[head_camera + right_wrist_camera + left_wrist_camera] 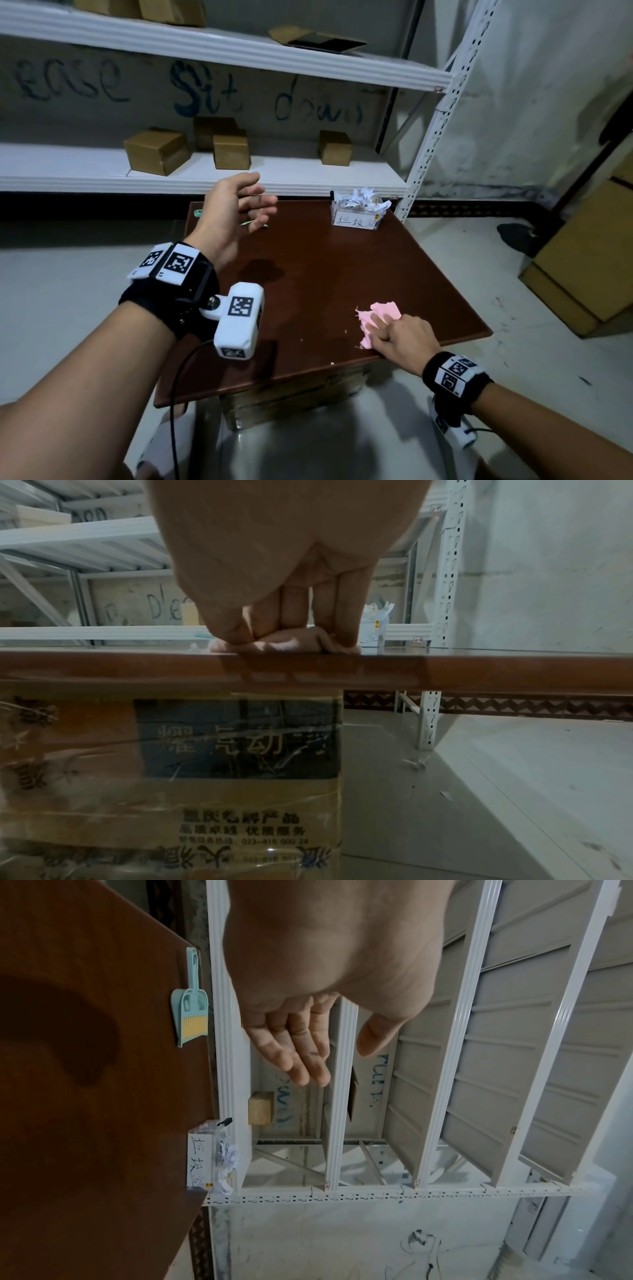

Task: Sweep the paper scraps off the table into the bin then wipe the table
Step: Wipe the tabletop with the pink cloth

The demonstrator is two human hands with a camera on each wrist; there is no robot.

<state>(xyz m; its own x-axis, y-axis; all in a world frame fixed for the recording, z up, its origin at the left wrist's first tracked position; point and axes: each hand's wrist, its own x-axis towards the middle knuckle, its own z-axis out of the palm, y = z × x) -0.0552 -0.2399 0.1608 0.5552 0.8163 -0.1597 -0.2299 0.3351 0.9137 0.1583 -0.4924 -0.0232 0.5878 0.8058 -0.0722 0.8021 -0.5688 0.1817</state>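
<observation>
My right hand presses its fingers onto a crumpled pink cloth near the front right edge of the brown table. The right wrist view shows the fingertips bearing down on the bunched cloth. My left hand hovers open and empty above the table's far left part, fingers relaxed. A clear labelled bin heaped with white paper scraps stands at the far right corner. A few tiny white crumbs lie near the front edge.
A small teal dustpan with brush lies at the table's far left edge, mostly hidden behind my left hand in the head view. White metal shelving with cardboard boxes stands right behind. A taped carton supports the table. Larger cartons sit on the floor at right.
</observation>
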